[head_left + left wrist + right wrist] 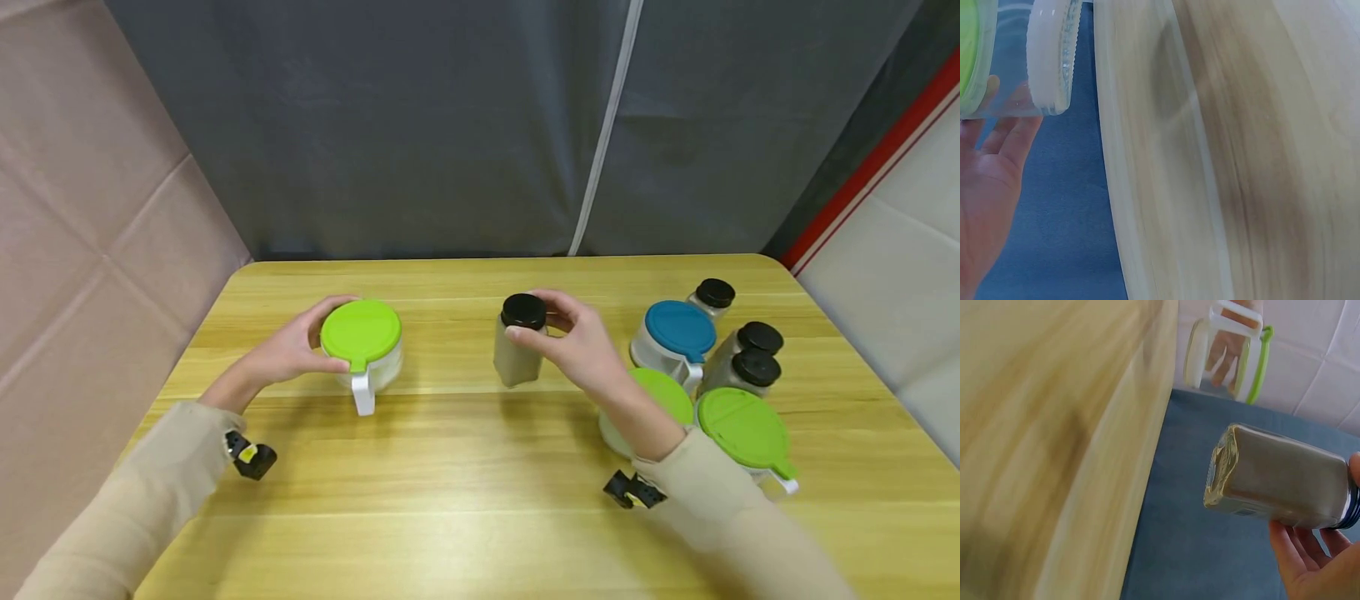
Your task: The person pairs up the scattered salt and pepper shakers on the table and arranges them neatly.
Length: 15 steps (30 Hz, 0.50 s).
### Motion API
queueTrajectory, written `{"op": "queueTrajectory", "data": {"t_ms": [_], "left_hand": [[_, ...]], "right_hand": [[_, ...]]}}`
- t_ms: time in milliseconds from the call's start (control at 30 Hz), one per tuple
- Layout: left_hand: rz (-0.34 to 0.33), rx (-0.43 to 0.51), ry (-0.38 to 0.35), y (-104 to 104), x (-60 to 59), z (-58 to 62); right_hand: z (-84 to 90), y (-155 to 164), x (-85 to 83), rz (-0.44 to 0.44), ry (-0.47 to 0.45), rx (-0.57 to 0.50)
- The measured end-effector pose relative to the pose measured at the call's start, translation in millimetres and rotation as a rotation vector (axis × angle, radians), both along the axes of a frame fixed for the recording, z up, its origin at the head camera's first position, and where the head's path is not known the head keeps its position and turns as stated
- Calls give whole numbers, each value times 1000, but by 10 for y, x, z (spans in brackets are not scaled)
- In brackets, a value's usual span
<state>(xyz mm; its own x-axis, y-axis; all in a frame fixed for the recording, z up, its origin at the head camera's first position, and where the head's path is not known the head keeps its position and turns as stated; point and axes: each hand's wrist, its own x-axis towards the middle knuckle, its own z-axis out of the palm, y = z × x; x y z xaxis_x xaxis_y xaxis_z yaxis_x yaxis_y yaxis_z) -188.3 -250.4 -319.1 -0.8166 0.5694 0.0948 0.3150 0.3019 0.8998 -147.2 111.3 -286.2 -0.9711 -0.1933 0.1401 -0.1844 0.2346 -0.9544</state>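
Observation:
My left hand [303,346] grips a clear jar with a green lid [362,332] and a white handle, at the table's left middle. In the left wrist view the fingers [997,144] lie along the jar's wall [1054,56], and a gap shows between its base and the wooden tabletop [1222,156]. My right hand [558,329] pinches a black-capped spice bottle [521,342] by its cap at the table's centre. Blue backdrop shows between the bottle's base [1279,481] and the tabletop in the right wrist view, which also catches my right palm [1316,562] and the green-lidded jar [1222,353].
At the right of the wooden table [465,467] stand a blue-lidded jar [678,329], two green-lidded jars [663,392] [746,429] and three black-capped bottles [715,293] [759,337] [753,367]. A grey curtain [450,125] hangs behind the far edge.

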Motion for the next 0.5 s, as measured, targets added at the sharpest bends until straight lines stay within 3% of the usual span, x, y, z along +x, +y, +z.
{"op": "queueTrajectory", "data": {"t_ms": [500], "left_hand": [[13, -11, -46, 83, -108, -153]], "right_hand": [[-315, -326, -100, 10, -22, -33]]}}
